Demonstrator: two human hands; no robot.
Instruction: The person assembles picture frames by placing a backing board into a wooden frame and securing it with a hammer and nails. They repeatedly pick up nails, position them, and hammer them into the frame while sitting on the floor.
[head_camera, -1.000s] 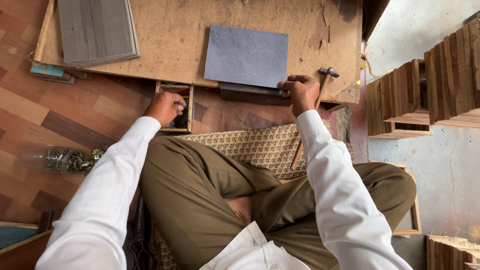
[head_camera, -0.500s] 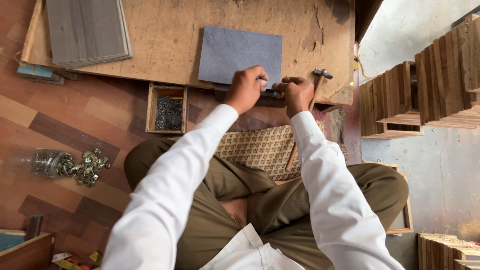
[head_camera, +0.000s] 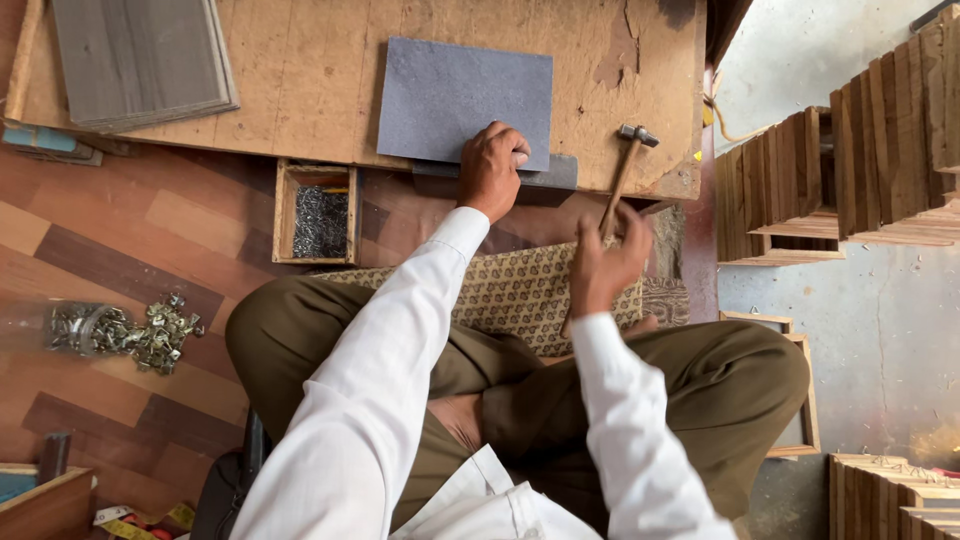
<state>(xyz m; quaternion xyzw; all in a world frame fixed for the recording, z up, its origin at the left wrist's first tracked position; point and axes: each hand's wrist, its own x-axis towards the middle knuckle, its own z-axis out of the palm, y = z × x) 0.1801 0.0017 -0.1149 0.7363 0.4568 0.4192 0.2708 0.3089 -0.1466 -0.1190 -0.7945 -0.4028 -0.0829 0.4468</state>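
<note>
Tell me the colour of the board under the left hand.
Grey-blue board, plain; head view shows it best.

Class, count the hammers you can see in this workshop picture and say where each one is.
1: the hammer is held by the right hand, its head over the wooden board's edge. Others may be hidden.

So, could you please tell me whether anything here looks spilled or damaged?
Yes: small metal clips lie spilled from a tipped jar on the floor, and the wooden board has a chipped patch near its far edge.
</note>
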